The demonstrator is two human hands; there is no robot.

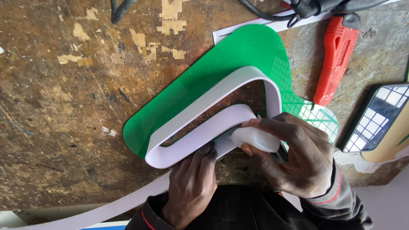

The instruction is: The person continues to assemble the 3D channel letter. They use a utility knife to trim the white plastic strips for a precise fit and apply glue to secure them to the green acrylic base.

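Left hand: my left hand (191, 181) lies flat, fingers pressed down on the near run of the white strip (204, 121), at its lower bend; it pins the strip rather than closing around it.
Right hand: my right hand (294, 153) is curled around a small white squeeze bottle (255, 138), held tight between thumb and fingers, its tip aimed left and far toward the strip's inner end.
White strip: it stands on edge on the green sheet (238, 55), bent into a narrow loop that follows the sheet's outline.
Long axis: the loop runs diagonally, from near-left by my left hand to far-right, where it curves round and comes back toward my right hand.
Pointing: the tight folded end points near-left; the wide rounded end points far-right.
Green sheet: it lies flat on the worn wooden bench (64, 106), near the middle, with the same diagonal lie as the strip.
Right of it: a red utility knife (336, 57) lies at the far right, and a dark reflective panel (377, 117) sits near the right edge.
Far edge: black cables (272, 10) cross a white sheet.
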